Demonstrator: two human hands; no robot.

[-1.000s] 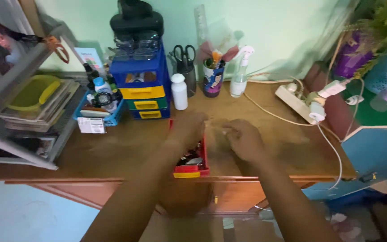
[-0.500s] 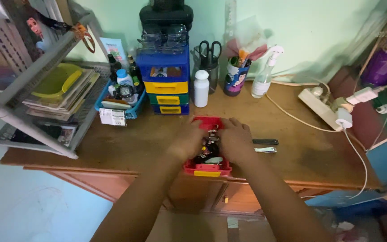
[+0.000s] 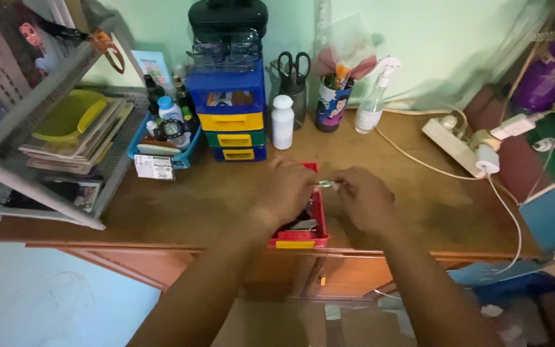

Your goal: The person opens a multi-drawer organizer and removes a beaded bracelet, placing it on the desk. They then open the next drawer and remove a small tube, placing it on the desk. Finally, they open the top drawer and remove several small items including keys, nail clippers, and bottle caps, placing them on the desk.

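Near the front edge of the wooden surface (image 3: 162, 205), a small red drawer tray (image 3: 303, 236) with a yellow front tab is seen, pulled out and set down lengthwise. Both hands are held over it. The left hand (image 3: 287, 189) is laid across the tray's far half, fingers curled down and inward. The right hand (image 3: 364, 199) is held just beside the tray's right wall, fingers bent toward the left hand. Between the two sets of fingertips a small pale metallic object (image 3: 324, 184) is pinched; it is gripped from both sides, above the tray's upper right rim. Its kind cannot be made out, being small and mostly covered by fingers.

Much of the tray's contents is hidden under the left hand; only some dark and silvery bits are visible near the front. The tray's far end shows as a red edge past the knuckles.

Both forearms are seen entering from the bottom of the view, converging on the tray, wrists roughly level, palms turned down.

Behind the hands, well apart, a stack of blue, yellow and green mini drawers (image 3: 231, 112) is noted, with a white bottle (image 3: 282, 122) just beside it, a cup of scissors (image 3: 293, 83), a spray bottle (image 3: 374, 103), and a white power strip (image 3: 457, 144) to the right. A blue basket of small bottles (image 3: 162, 138) and a grey wire rack (image 3: 46, 148) are noted at left.
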